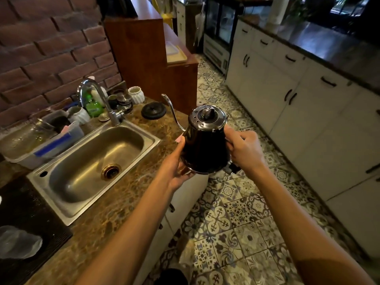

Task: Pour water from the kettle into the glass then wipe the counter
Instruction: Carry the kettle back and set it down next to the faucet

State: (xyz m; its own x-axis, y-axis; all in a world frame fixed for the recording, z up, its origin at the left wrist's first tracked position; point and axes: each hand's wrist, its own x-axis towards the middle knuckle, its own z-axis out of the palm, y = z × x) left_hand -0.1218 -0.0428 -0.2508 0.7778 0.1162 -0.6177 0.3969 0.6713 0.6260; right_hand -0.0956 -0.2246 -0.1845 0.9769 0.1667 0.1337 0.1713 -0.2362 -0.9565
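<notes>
A black gooseneck kettle [205, 145] with a shiny steel lid hangs upright over the counter's right edge, its thin spout pointing up and left. My left hand [176, 165] cups its base and left side. My right hand [244, 149] grips its handle on the right. The kettle's round black base [153, 110] lies on the brown marbled counter [115, 204] just behind. A clear glass [42, 124] stands at the far left behind the sink, partly hidden by containers.
A steel sink [90, 161] with a curved tap [96, 99] fills the counter's middle. Cups, a green bottle [93, 106] and plastic tubs crowd behind it. A dark mat [30, 219] lies at bottom left. White cabinets [308, 112] line the right across a patterned tile floor.
</notes>
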